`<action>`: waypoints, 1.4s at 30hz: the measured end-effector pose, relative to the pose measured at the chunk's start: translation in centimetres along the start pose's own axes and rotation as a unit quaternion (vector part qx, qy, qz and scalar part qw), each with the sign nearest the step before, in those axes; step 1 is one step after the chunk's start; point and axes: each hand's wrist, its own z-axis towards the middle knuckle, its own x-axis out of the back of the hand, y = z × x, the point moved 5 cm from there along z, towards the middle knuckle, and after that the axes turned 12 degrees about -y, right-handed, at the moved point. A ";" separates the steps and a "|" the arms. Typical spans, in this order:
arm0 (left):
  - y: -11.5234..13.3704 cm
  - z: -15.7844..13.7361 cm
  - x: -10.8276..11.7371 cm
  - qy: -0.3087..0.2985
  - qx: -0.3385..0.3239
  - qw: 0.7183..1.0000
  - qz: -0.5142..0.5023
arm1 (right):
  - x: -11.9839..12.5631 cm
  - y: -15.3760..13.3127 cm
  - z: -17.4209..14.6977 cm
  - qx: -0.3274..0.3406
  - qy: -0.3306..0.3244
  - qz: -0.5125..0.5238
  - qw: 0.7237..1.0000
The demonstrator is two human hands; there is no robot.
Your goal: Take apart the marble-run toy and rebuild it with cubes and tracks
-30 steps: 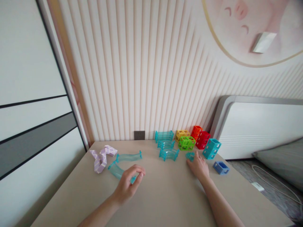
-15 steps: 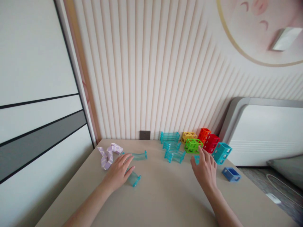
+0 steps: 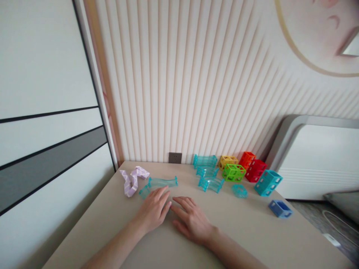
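Note:
My left hand (image 3: 154, 209) lies low over the table, fingers stretched out, with nothing visible in it. Just beyond its fingertips lies a clear teal plastic tube (image 3: 164, 182). A second teal tube piece (image 3: 144, 191) sits at that tube's left end, partly hidden by the hand. My right hand (image 3: 192, 220) is beside the left one, its fingers apart and pointing left, and I see nothing held. The two hands' fingertips are very close together. A lilac folded snake puzzle (image 3: 131, 185) rests left of the tubes.
Several teal tube pieces (image 3: 205, 161) stand near the wall. Right of them are yellow (image 3: 227, 161), green (image 3: 234, 173), orange (image 3: 246, 160), red (image 3: 255, 170), teal (image 3: 268, 183) and blue (image 3: 280, 209) open-frame blocks. A teal ring (image 3: 239, 191) lies before them. A socket (image 3: 175, 158) is behind the table (image 3: 246, 231).
My right hand has moved left from the teal ring, uncovering it, to beside my left hand. The near tube piece has shifted away and left; my left hand has moved slightly right.

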 end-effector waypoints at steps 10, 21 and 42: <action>-2.2 -0.1 1.0 0.040 0.062 0.996 0.043 | -0.8 -1.0 1.1 0.041 -0.077 0.058 0.994; -4.5 -0.4 -0.4 0.055 0.137 0.987 -0.062 | 0.2 1.3 -1.5 -0.017 -0.016 0.124 0.992; -6.0 -0.1 -1.9 0.018 0.125 0.957 -0.259 | 2.5 2.5 -3.2 -0.003 0.165 0.186 0.969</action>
